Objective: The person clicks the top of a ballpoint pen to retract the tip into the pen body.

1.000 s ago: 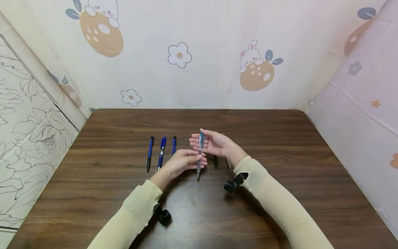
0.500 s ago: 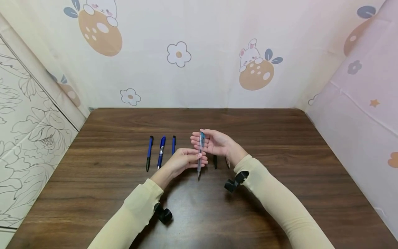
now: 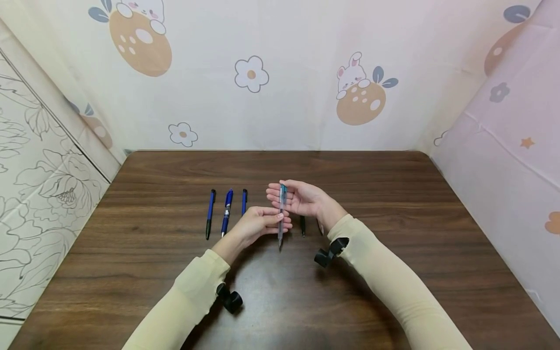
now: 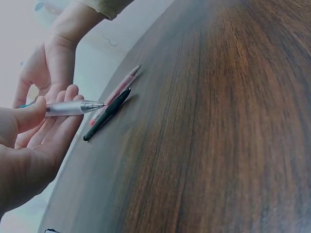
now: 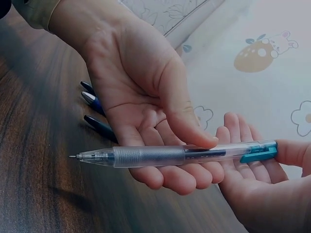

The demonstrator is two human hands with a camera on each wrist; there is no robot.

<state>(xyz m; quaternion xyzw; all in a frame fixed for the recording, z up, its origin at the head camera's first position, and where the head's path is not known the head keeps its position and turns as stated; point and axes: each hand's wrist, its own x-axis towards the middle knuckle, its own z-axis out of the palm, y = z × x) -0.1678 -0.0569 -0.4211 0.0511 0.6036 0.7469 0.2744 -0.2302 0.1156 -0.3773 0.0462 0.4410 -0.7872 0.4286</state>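
Note:
A clear pen with a teal clip (image 3: 281, 209) is held above the table, its tip pointing toward the person. The left hand (image 3: 258, 224) pinches its barrel between thumb and fingers, palm up. At the teal end, the right hand (image 3: 308, 199) holds the pen between thumb and palm side, its other fingers extended behind. In the right wrist view the pen (image 5: 150, 156) lies across the left fingers, with the left thumb on top. The left wrist view shows the tip of the pen (image 4: 73, 108) in front of two pens on the table.
Left of the hands lie three blue pens, the outer one (image 3: 210, 214), a middle one (image 3: 226, 214) and one partly behind the left hand (image 3: 244, 201). A dark green pen (image 4: 109, 114) and a pink pen (image 4: 121, 85) lie on the wooden table (image 3: 372, 184).
The hands and pen keep nearly the same pose; the whole head view has shifted slightly upward.

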